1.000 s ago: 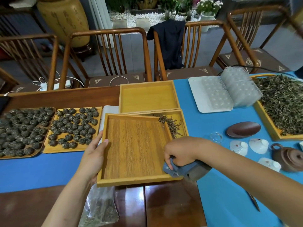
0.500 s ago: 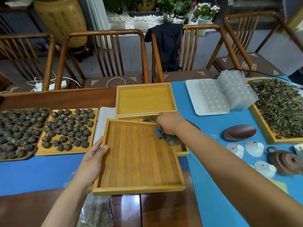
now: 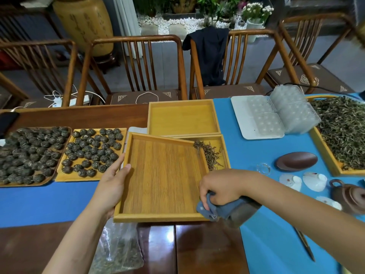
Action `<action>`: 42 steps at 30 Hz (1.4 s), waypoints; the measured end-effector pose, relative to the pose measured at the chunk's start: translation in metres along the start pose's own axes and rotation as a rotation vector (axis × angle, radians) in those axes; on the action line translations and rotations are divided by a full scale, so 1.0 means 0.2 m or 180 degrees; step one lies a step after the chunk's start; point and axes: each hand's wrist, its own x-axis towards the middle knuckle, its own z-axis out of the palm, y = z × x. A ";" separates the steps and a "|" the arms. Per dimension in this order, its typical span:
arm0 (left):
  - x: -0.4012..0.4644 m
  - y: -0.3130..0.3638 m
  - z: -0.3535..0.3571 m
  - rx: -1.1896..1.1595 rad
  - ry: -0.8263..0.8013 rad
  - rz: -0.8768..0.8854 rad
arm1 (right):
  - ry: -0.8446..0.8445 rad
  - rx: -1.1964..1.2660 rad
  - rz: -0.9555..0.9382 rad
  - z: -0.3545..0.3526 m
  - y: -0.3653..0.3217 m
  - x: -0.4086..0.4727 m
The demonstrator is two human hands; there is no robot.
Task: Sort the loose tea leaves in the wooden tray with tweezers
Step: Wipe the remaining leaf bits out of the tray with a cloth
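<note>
**Bamboo tray bare, leaves in tray behind**

Bamboo tray [image 3: 162, 175] holds nothing; its long axis runs away from the person, skewed slightly. Left hand [image 3: 111, 186] grips its left rim. Right hand [image 3: 221, 188] clutches a blue cloth [image 3: 223, 211] at the near-right corner. Loose tea leaves [image 3: 209, 155] lie in the partly covered tray [image 3: 225, 153] behind. No legible labels.

Soft, even indoor light — sharp centre

Glare patch on the glossy wooden table [image 3: 169, 237]; wide-angle bending at the edges — chairs [image 3: 136, 62] bow.
</note>
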 end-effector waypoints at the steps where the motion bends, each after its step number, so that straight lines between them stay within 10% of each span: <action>1: 0.00 0.00 0.01 0.0016 0.0007 0.0015 | -0.0023 -0.0100 0.0045 0.01 0.00 0.02; 15: -0.02 -0.03 0.03 0.0180 -0.0081 -0.0015 | 0.0715 -0.1572 0.0715 -0.06 0.16 0.22; 25: -0.02 -0.02 0.02 0.0194 -0.0071 -0.0094 | 0.2190 0.0549 0.0522 -0.06 0.32 0.10; 31: 0.00 0.02 0.01 0.0238 0.0029 -0.0070 | 0.0992 0.1202 -0.0380 -0.03 0.16 -0.01; 42: 0.00 0.03 0.02 0.0289 -0.0013 -0.0086 | -0.0108 0.0367 -0.0159 0.09 0.05 0.05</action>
